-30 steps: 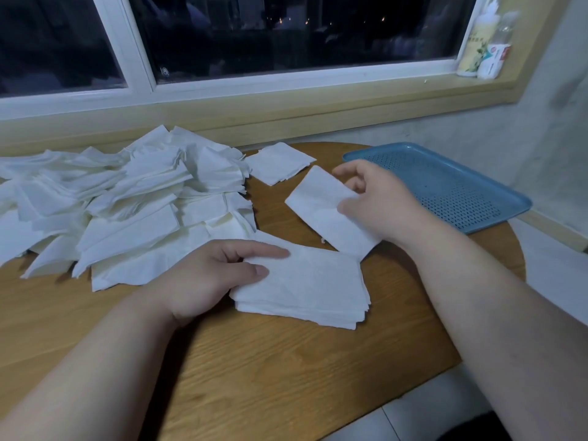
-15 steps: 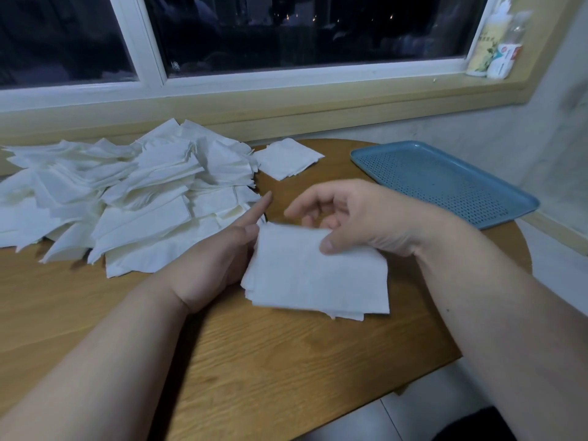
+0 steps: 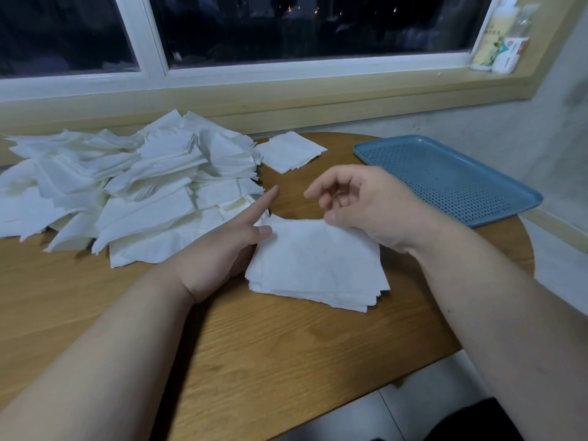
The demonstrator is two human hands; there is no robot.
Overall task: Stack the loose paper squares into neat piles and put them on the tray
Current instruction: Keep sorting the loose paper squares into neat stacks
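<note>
Head view. One blue tray point(image 3: 445, 179) on bench point(image 3: 254, 345). One squared stack of paper squares point(image 3: 318, 265) left of tray, nearer person. One loose heap point(image 3: 127, 192) far left of tray. One small pile point(image 3: 291, 151) just left of tray's far corner. Two hands. Left hand point(image 3: 219, 253) released, index straight, thumb on stack's left edge. Right hand point(image 3: 366, 205) loosely curled, grasping nothing, thumb touching stack's far edge. Two bottles point(image 3: 491, 36) on sill beyond tray.

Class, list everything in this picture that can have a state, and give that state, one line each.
near stack: roughly squared, lower edges uneven
loose heap: jumbled, unsorted
small far stack: neat, untouched
tray: empty
left hand: open, against near stack's left edge
right hand: fingers loosely curled, thumb touching near stack
</note>
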